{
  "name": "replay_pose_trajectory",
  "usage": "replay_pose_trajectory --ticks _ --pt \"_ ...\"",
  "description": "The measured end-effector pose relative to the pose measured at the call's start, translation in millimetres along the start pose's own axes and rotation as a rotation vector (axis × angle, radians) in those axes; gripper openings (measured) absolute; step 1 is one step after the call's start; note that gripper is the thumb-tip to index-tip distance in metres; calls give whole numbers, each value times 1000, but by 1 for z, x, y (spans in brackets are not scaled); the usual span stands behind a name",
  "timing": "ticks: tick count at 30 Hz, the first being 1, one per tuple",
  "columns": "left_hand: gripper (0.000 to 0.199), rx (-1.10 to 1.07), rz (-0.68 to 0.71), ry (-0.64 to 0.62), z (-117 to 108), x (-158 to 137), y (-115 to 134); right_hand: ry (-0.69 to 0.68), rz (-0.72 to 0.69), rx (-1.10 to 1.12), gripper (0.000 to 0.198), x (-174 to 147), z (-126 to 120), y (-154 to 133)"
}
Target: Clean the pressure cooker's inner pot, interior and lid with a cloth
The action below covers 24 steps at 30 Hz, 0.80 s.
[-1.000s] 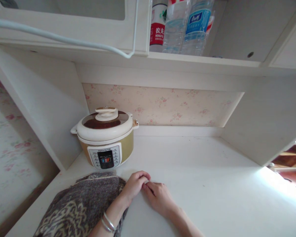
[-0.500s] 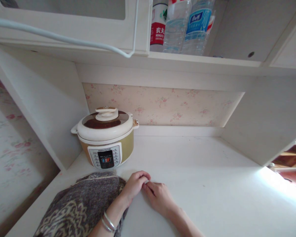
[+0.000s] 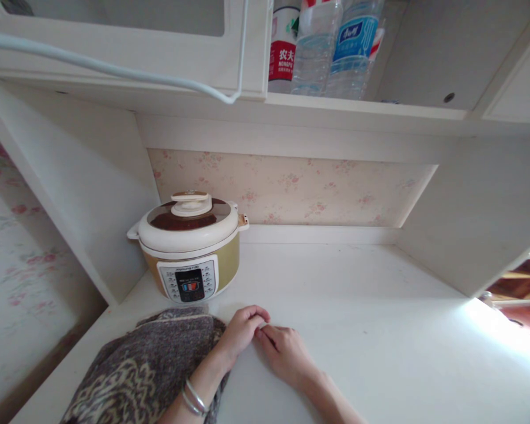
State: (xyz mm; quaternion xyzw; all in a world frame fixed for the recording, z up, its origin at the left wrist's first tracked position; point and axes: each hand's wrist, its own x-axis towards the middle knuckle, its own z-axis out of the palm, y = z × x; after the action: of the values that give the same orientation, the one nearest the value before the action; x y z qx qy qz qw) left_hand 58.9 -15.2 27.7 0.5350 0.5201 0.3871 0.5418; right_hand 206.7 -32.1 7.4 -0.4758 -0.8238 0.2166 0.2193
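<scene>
Left hand: the left hand [image 3: 241,331] rests low over the white countertop [image 3: 357,318], fingers bent inward and meeting the tips of the right; I cannot tell whether it is fully closed or has anything inside.
Right hand: the right hand [image 3: 287,354] lies with its back up, fingers curled under and pointing toward the left; its palm is hidden, so I cannot tell whether it grips anything.
Bangles: 2 silver bangles [image 3: 194,397] circle the left wrist.
Grey cloth: the patterned grey cloth [image 3: 159,341] lies bunched on the countertop, just left of the left hand, whose forearm passes over its right side; the right hand is apart from it.
Cooker: the white and olive cooker [image 3: 188,247] stands upright behind the cloth, beyond the left hand and to its left, apart from the 2 hands.
Lid: the lid [image 3: 183,238] sits on the cooker, its handle on top.
Control panel: the control panel [image 3: 188,280] faces the person.
Wallpaper: floral wallpaper [image 3: 291,188] shows behind the countertop.
Bottles: at least 3 bottles [image 3: 315,65] stand in the cupboard above, 1 with a red label, 1 with a blue label.
Cable: a white cable [image 3: 115,69] crosses the upper left.
</scene>
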Motion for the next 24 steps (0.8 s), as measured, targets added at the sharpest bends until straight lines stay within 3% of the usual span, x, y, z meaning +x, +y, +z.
replay_pose_trajectory --ticks 24 --pt "22 9 13 5 0 3 -5 -2 -4 21 39 1 0 1"
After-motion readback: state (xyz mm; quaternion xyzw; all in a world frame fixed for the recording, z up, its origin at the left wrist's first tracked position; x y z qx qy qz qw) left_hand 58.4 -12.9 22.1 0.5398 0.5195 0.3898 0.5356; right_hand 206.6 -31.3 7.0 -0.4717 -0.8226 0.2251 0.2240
